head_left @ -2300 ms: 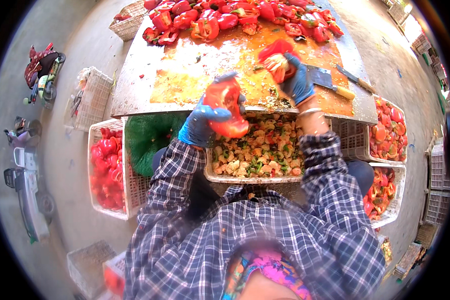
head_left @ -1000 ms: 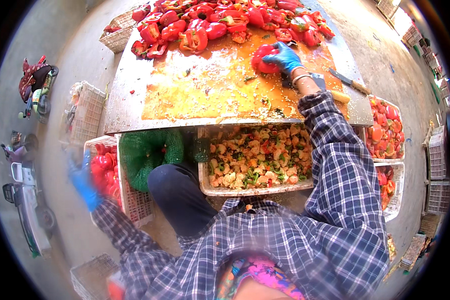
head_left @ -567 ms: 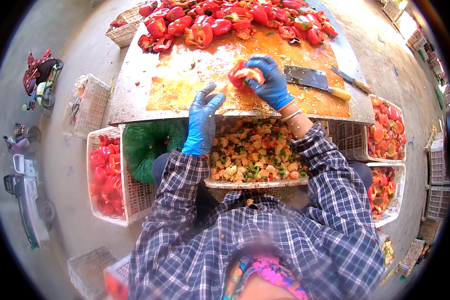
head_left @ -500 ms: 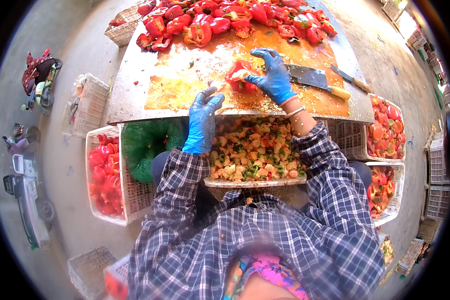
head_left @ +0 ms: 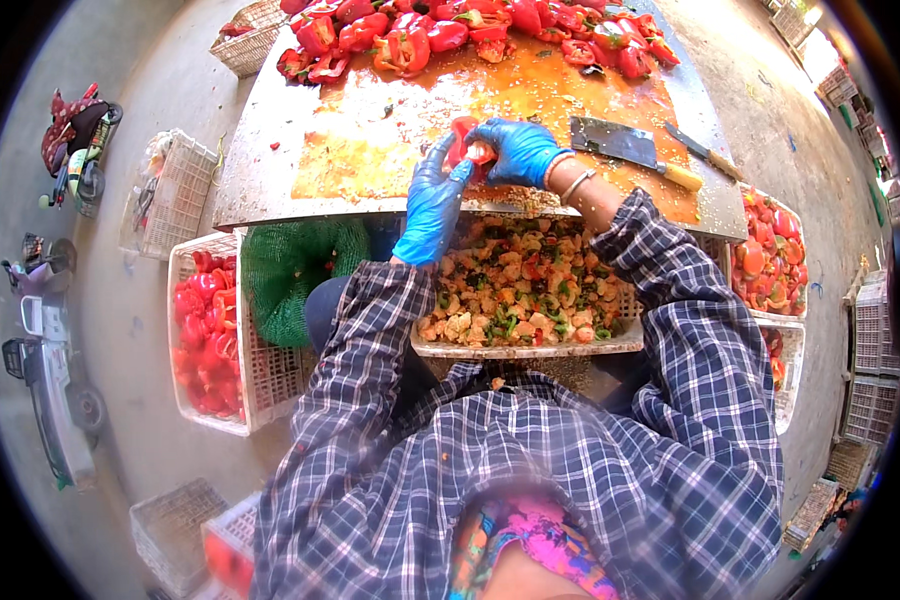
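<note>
Both of my hands wear blue gloves and meet over the near part of a wet, seed-strewn orange cutting board [head_left: 350, 150]. Between them is a red bell pepper [head_left: 462, 130], its pale core showing. My left hand [head_left: 434, 195] grips the pepper from the left with bent fingers. My right hand [head_left: 522, 152] is closed round its right side, fingers curled over it. A cleaver [head_left: 615, 138] with a wooden handle lies right of my right hand, and a narrower knife [head_left: 705, 153] lies beyond it. Under the table's near edge sits a crate of pepper cores and green stems [head_left: 520, 290].
Halved red peppers [head_left: 400, 40] are heaped at the table's far side. White crates of red peppers [head_left: 210, 340] stand at the left, beside a green mesh sack [head_left: 295, 280], and at the right [head_left: 770, 255]. Parked scooters [head_left: 75, 150] and stacked crates line the floor's sides.
My left hand has moved up and right onto the pepper. My right hand has drawn slightly left and its spread fingers have closed round it.
</note>
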The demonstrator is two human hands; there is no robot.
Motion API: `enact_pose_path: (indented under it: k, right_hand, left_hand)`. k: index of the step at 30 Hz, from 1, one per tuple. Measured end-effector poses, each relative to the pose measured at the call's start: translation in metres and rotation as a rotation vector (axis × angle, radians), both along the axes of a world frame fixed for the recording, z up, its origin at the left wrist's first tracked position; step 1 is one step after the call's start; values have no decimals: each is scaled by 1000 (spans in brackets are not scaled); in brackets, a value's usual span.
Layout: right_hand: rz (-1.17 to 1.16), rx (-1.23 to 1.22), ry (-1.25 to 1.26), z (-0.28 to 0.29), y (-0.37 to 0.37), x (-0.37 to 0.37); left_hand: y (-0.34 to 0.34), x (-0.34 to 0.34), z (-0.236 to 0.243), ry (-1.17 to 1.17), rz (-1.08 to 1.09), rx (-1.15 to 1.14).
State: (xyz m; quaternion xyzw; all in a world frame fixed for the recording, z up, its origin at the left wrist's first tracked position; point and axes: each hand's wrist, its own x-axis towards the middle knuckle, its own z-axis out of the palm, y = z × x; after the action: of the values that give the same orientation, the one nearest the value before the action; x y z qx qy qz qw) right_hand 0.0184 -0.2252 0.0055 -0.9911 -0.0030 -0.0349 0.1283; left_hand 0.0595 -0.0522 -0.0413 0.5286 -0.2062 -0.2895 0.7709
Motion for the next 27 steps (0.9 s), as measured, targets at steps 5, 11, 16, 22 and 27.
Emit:
enact_pose_path:
  k: [5,11,16,22,27]
  right_hand:
    - [-39,318,-19,11,12,-4]
    - [-43,1317,-163,43,27,-56]
    - [0,1295,200,66,37,-119]
    - [-57,1360,177,39,34,-160]
    - [69,1542,231,20,45,-172]
  left_hand:
    - [-6,10,-25,-222,-30,34]
    - [5,-23,47,-31,-94,-308]
    - [10,-45,44,11,-199,-314]
    - [10,-85,43,-18,-391,-182]
    - [1,-93,37,-9,-451,-201]
